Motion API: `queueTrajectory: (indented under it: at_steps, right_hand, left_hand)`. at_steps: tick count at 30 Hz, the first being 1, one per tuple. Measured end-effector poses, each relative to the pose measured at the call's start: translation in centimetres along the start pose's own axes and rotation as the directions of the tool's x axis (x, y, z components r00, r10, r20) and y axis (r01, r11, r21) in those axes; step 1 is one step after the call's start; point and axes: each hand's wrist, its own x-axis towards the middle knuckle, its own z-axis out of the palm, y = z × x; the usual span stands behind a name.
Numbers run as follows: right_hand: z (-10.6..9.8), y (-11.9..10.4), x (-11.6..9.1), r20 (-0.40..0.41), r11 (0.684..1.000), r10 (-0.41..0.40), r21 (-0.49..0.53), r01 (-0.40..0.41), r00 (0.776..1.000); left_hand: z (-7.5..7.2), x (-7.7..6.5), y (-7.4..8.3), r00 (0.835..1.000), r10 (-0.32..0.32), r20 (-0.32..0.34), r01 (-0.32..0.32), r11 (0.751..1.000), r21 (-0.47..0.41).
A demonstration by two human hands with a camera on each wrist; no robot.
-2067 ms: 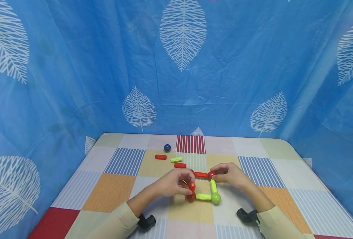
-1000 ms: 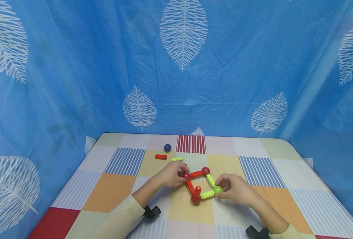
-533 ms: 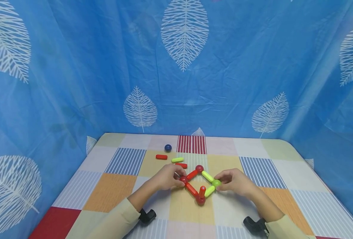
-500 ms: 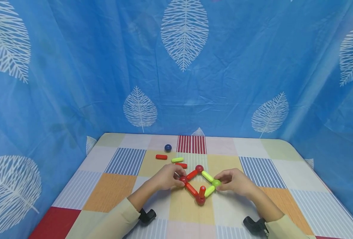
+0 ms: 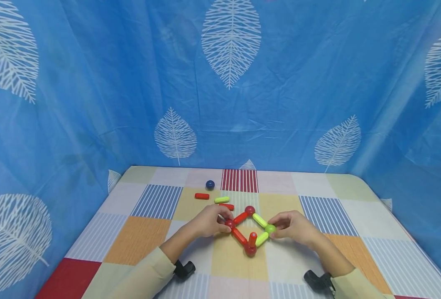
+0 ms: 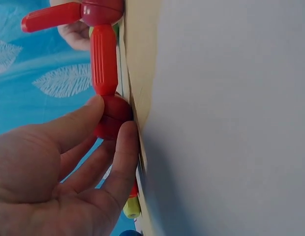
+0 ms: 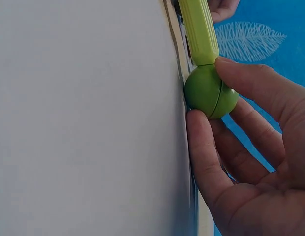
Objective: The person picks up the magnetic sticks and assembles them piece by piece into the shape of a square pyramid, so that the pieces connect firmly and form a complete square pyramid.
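A diamond of toy rods and balls lies on the table in the head view. Its left corner is a red ball (image 6: 113, 117), which my left hand (image 5: 210, 221) pinches between thumb and fingers. At the right corner, my right hand (image 5: 294, 227) grips a green ball (image 7: 210, 91) the same way. Another red ball (image 5: 250, 211) forms the far corner; the near one is a red ball (image 5: 250, 251) with a red rod (image 5: 252, 239) standing up from it. Two red rods (image 5: 239, 237) make the left sides, two yellow-green rods (image 5: 259, 220) the right sides.
Behind the left hand lie a loose red rod (image 5: 226, 206), a yellow-green rod (image 5: 221, 199) and another red rod (image 5: 202, 196). A dark blue ball (image 5: 210, 185) sits farther back. The patchwork-covered table (image 5: 138, 241) meets a blue leaf-print curtain (image 5: 280, 124).
Over two seconds the frame has turned from a square-on position to a diamond. My left hand has gone from the upright rod to the left red ball, my right from a red ball to the green one.
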Motion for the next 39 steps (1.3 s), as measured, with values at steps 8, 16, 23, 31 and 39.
queueTrajectory:
  at_steps: [8,16,23,31,39]
  right_hand:
    - [-0.1,-0.2,0.0,-0.008,0.999,0.026,-0.033,-0.026,1.0]
    - [-0.4,-0.4,-0.2,0.0,0.998,0.042,-0.051,-0.041,0.999]
    - [-0.4,-0.3,-0.1,0.01,0.998,0.063,-0.017,-0.063,0.998]
    - [-0.6,-0.3,0.2,0.027,0.996,0.083,0.024,-0.083,0.996]
    - [-0.5,-0.2,0.3,0.032,0.995,0.091,0.043,-0.092,0.995]
  left_hand:
    - [-1.7,0.5,-0.6,0.999,0.006,-0.049,-0.008,1.0,-0.025]
    - [-2.2,2.2,-1.0,0.978,0.065,-0.201,-0.035,0.988,0.15]
    - [-1.7,3.2,-1.0,0.983,0.065,-0.173,-0.029,0.979,0.2]
    - [-1.6,3.6,-0.9,0.99,0.032,-0.138,-0.001,0.975,0.222]
    - [-1.4,4.3,-1.2,0.994,0.033,-0.103,-0.009,0.974,0.226]
